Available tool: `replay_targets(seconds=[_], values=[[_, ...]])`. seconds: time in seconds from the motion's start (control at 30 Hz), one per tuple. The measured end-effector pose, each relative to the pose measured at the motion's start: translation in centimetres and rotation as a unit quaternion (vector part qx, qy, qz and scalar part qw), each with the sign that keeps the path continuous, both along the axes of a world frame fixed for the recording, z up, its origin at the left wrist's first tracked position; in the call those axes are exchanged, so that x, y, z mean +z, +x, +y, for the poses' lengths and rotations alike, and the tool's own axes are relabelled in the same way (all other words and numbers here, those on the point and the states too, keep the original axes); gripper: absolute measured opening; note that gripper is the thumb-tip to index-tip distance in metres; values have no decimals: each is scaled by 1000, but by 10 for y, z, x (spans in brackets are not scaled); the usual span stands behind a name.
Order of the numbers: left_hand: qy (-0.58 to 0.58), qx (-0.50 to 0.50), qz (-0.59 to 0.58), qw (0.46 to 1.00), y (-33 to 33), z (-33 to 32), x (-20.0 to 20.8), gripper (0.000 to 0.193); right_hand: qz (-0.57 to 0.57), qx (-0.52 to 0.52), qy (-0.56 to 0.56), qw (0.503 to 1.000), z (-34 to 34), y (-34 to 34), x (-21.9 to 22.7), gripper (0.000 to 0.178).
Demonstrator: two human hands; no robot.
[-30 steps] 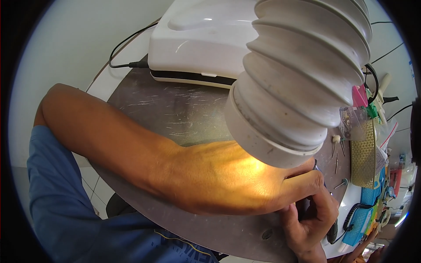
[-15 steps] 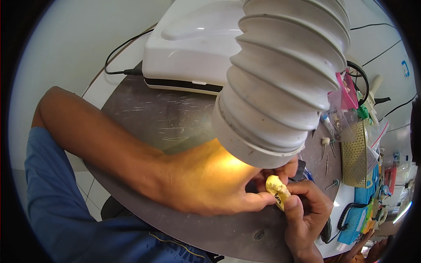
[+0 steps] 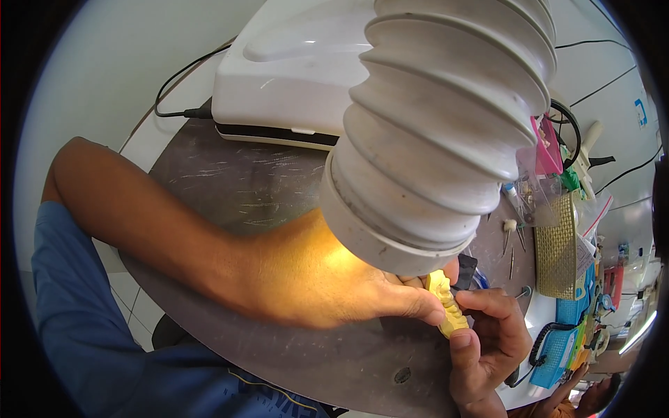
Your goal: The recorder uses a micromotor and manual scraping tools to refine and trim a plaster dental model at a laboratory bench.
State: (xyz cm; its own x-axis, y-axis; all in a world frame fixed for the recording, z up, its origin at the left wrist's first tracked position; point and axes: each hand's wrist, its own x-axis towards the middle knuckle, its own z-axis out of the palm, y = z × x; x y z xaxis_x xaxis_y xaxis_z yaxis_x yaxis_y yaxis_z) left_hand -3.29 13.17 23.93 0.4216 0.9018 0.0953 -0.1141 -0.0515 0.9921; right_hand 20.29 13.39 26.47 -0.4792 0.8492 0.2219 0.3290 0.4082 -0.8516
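A yellow dental cast (image 3: 440,292) with a row of teeth along it is gripped in my left hand (image 3: 341,282). The thumb presses on its near side, and the curled fingers are partly hidden under the hose end. My right hand (image 3: 491,338) closes its thumb and index finger on the cast's right edge and lower end. Whether a small piece sits between those two fingertips cannot be seen. Right above both hands is the mouth of a thick white ribbed hose (image 3: 432,139), and warm light falls on my left hand and the cast.
A white machine (image 3: 279,83) with a black cable stands at the back of the dark scratched table (image 3: 230,181). Small tools (image 3: 511,237), a woven basket (image 3: 556,251), a pink container (image 3: 547,146) and blue baskets (image 3: 554,355) line the right. Another person (image 3: 592,400) is at the lower right.
The dental cast has turned, so its row of teeth now shows and the dark marking seen before is hidden. My right fingers have shifted slightly along it. The whole view has moved a little.
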Motion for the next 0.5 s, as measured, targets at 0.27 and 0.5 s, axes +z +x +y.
replay_targets(seconds=[0.27,0.5], values=[[167,87,47,981,-1,-8,2,29,-5,-1,0,1000,0,0,0,46],[227,95,-17,969,-1,-9,0,22,-14,15,13,1000,2,0,-2,42]])
